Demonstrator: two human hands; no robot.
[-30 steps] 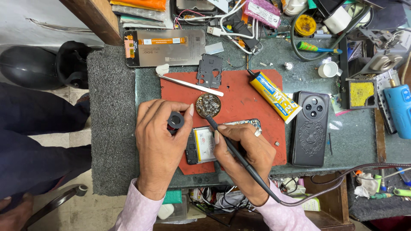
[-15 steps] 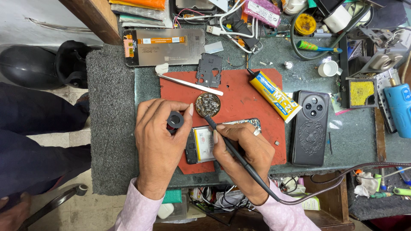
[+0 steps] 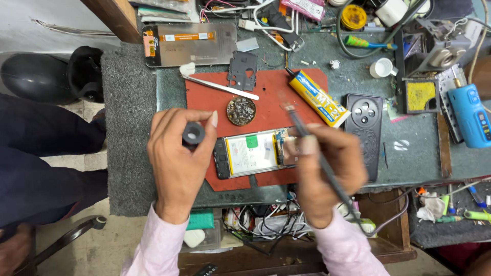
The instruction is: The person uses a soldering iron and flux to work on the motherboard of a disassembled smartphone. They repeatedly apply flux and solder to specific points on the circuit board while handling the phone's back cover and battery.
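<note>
Here your left hand (image 3: 179, 158) gripped a small black ring (image 3: 193, 134) between thumb and fingers, just left of the opened phone (image 3: 253, 152) on the red mat (image 3: 271, 107). Your right hand (image 3: 322, 174) clasped the soldering iron (image 3: 307, 138), its tip raised above the phone's right end.

Desk (image 3: 424, 153): grey-green top, carrying a red work mat (image 3: 271, 110), black phone back cover (image 3: 364, 134), grey felt pad (image 3: 128, 153), blue device (image 3: 473, 115).

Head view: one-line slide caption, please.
Left hand grips a small black spool; right hand holds a soldering iron over an opened phone.
</note>
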